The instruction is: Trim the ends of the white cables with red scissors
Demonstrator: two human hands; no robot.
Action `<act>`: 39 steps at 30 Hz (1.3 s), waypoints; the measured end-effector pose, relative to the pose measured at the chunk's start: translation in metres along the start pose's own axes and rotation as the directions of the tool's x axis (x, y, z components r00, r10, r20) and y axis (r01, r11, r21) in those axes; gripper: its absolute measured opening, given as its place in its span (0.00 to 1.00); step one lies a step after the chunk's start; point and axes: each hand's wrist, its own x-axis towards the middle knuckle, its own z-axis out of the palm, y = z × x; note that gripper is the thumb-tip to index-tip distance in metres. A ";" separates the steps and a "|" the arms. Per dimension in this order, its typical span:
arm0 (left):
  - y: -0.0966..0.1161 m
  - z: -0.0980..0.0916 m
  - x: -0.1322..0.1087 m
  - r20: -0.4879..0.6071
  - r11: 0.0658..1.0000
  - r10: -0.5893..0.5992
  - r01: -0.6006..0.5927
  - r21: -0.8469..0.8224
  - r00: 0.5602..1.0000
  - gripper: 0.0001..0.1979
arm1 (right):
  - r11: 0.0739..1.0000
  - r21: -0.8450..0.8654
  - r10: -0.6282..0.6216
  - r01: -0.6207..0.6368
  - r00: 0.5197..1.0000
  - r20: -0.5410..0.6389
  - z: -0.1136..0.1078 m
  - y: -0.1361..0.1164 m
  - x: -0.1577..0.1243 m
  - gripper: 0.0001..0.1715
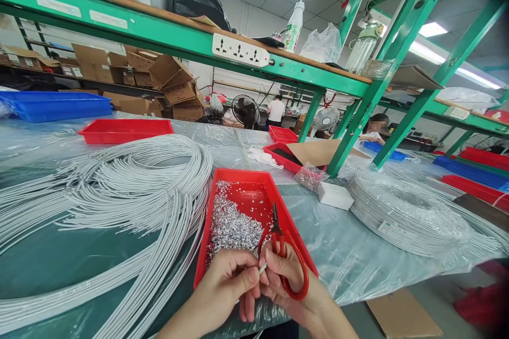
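short white wire (263,268) pinched in closed left hand (230,282), above near edge of red tray (243,172), right hand (292,288) gripping red scissors (284,254) just beside, silver scraps (230,228) in tray, white cables (119,190) on bench (350,254), shelf labels (58,6) unreadable

bench (350,259) (plastic-sheeted) | red tray (254,190) of metal bits | left cable coil (131,180) | right cable coil (405,212) | white box (334,195)
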 end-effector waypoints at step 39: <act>0.003 -0.003 0.000 -0.199 0.626 0.375 -0.089 0.775 0.905 0.09 | 0.816 -0.511 -0.370 0.270 0.923 -0.103 -0.030 -0.037 -0.014 0.25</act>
